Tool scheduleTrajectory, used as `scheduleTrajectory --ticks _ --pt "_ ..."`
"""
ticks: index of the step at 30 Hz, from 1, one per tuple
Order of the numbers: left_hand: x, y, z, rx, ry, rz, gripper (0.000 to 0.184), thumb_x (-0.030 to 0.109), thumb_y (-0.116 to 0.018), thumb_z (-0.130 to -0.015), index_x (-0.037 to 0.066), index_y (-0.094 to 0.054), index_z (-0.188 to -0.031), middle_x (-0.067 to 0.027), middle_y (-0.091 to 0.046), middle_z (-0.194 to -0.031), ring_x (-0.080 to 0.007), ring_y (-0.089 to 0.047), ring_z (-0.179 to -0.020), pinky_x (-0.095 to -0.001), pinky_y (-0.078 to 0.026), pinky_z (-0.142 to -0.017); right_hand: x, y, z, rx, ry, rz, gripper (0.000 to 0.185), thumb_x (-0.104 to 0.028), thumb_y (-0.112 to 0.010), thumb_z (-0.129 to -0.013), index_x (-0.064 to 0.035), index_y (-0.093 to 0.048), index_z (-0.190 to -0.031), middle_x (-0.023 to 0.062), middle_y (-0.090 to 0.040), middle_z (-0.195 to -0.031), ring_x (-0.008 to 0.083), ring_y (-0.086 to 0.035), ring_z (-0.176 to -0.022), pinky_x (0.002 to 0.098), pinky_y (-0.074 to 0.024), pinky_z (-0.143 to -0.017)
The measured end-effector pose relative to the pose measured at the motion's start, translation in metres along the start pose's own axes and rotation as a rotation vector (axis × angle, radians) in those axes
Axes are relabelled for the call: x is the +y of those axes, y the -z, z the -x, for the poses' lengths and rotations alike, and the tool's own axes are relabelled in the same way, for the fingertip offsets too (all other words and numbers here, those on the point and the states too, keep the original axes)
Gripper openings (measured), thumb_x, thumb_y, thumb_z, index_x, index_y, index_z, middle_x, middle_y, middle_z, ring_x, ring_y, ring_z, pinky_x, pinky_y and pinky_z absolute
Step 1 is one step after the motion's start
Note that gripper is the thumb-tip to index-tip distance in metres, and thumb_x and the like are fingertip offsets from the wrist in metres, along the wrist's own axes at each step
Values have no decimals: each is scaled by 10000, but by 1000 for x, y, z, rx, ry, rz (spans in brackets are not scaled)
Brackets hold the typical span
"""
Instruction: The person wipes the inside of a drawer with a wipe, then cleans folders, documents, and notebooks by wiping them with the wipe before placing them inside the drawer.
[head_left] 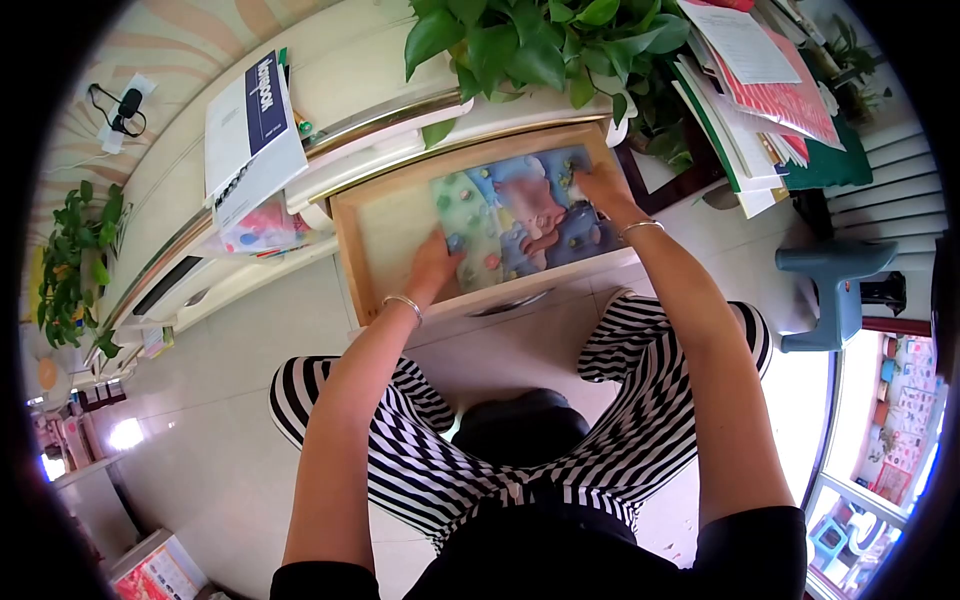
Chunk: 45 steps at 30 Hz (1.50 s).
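Observation:
A wooden drawer (pixel 390 228) is pulled out in front of me. Inside it is a flat picture sheet (pixel 530 215), possibly a folder or book cover, with blue, green and pinkish artwork and small flower shapes. My left hand (pixel 437 265) grips its left edge, thumb on top and the other fingers partly hidden. At the upper right edge, my right hand (pixel 605 190) holds the sheet, with its fingertips over the artwork. Both wrists wear a bracelet. Whether the sheet rests on the drawer bottom or is slightly raised, I cannot tell.
On the white desk lies a notebook (pixel 250 115) at the left. A leafy plant (pixel 530 45) overhangs the drawer's back. Papers and folders (pixel 745 90) are stacked to the right. A blue plastic stool (pixel 835 295) stands on the floor at right; striped-trousered legs flank the drawer.

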<state>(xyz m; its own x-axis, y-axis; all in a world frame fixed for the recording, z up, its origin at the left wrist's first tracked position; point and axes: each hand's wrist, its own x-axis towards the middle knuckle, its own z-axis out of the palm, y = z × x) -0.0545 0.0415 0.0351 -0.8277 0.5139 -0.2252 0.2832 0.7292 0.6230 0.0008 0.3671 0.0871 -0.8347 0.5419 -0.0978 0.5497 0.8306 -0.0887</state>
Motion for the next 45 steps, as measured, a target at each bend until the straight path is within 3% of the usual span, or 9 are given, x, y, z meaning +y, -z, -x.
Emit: scheduleTrajectory --ticks 2,5,17,24,27,29,31,36,45 --pt "3 1 2 -26 66 32 482 238 -692 -730 -17 -473 -1076 -165 -617 -878 -352 -598 -820 -399 -480 -719 15 -18 -31 -212 -341 -1073 318 -323 -502 -793 -39 -571 -918 122 -607 -779 230 -566 -556 339 -433 -442" --pt "28 11 10 37 98 -91 535 239 -661 -754 6 -412 -1167 -186 -543 -1106 -353 -578 -920 -407 -475 -783 -1 38 -16 -375 -532 -1419 296 -327 -487 -805 -41 -550 -848 86 -561 -715 187 -473 -486 309 -354 -397" --pt "73 31 -32 -29 -401 118 347 102 -554 -817 47 -478 -1151 -160 -462 -1239 -288 -619 -882 -362 -498 -782 -17 -65 -107 552 -451 -1154 155 -111 -583 -780 6 -620 -874 124 -637 -698 187 -598 -598 326 -470 -558" --pt "43 75 2 -120 -489 -215 252 113 -548 -807 47 -532 -1050 -129 -559 -1068 -280 -613 -803 -370 -502 -728 -89 -42 -63 571 -206 -733 133 -77 -545 -766 51 -557 -802 145 -600 -733 236 -580 -680 379 -458 -623" --pt "16 87 6 -175 -640 -305 204 108 -538 -794 47 -561 -986 -104 -567 -1027 -290 -597 -812 -379 -499 -716 -139 -44 -41 415 -183 -929 161 -105 -552 -778 35 -545 -858 129 -580 -834 251 -546 -768 386 -442 -709" --pt "-2 105 11 -208 -758 -364 201 88 -527 -785 47 -576 -976 -91 -577 -1013 -281 -590 -855 -369 -498 -716 -177 -93 -43 329 -97 -1917 206 -185 -445 -857 -42 -554 -958 85 -585 -930 225 -534 -884 333 -408 -824" --pt "-13 126 22 -215 -736 -408 204 84 -522 -787 42 -577 -979 -89 -582 -1001 -278 -589 -861 -368 -498 -714 -220 -104 -24 231 -53 -2048 264 -237 -387 -902 -74 -535 -1048 60 -568 -1018 198 -497 -986 325 -360 -917" --pt "-38 162 46 -263 -584 -444 219 89 -516 -790 36 -580 -992 -103 -593 -943 -279 -586 -858 -373 -494 -702 -326 -110 9 259 61 -971 286 -173 -597 -783 -33 -581 -1032 142 -577 -1044 261 -536 -942 360 -419 -851" --pt "-66 178 66 -235 -455 -440 114 145 -517 -789 55 -587 -789 -126 -607 -829 -310 -587 -763 -425 -477 -672 -370 -76 86 -20 383 -845 137 -218 -605 -721 -187 -683 -829 164 -587 -965 305 -589 -874 378 -485 -765"
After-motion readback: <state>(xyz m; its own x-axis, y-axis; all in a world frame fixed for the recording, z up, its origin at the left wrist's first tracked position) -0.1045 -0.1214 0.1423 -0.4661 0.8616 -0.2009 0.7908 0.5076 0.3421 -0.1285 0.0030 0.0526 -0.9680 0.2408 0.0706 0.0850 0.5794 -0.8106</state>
